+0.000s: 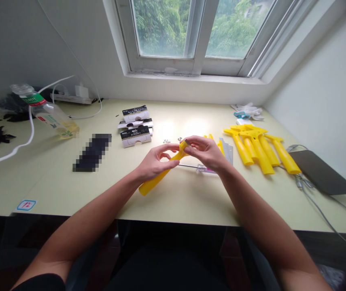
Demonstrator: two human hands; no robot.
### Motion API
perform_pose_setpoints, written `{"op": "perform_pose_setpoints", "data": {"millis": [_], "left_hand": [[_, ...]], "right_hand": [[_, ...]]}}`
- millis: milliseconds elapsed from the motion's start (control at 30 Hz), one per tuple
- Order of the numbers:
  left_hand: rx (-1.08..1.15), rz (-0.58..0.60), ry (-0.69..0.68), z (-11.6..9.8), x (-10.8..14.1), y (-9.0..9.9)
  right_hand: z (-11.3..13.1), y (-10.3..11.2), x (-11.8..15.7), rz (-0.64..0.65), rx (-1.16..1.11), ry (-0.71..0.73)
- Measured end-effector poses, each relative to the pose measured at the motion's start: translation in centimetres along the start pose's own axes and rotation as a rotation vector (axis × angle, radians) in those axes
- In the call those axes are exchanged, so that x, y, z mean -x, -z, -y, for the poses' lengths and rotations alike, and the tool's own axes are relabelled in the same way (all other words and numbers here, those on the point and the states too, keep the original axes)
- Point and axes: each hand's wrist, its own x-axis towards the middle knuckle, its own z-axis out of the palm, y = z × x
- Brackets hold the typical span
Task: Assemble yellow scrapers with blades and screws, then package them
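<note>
A yellow plastic handle (155, 182) slants over the middle of the table, its wide end toward the lower left. My left hand (156, 162) is closed round its upper part. At its upper end, my right hand (204, 151) pinches the head, where a small dark edge shows. Under my right hand lies a screwdriver (203, 168) with a clear handle. Flat grey blades (228, 150) and more yellow pieces (221, 146) lie just behind my right hand, partly hidden by it. Small metal parts (166, 141) are scattered behind my hands.
Several yellow handles (262, 153) are piled at the right, beside a dark flat device (324, 171) with cables. White gloves (248, 111) lie behind them. Black-and-white card packages (135, 136) stand back left of centre. Farther left are a pixelated dark object (92, 152) and a tilted bottle (49, 115).
</note>
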Motion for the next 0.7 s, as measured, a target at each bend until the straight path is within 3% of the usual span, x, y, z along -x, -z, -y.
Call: {"op": "perform_pose_setpoints", "data": {"millis": [567, 700], "left_hand": [[0.257, 0.031, 0.076, 0.2, 0.0, -0.3], [0.32, -0.007, 0.106, 0.7, -0.3, 0.2]], "right_hand": [[-0.2, 0.0, -0.3, 0.019, 0.03, -0.049], [1.1, 1.6, 0.5, -0.047, 0.299, -0.015]]}}
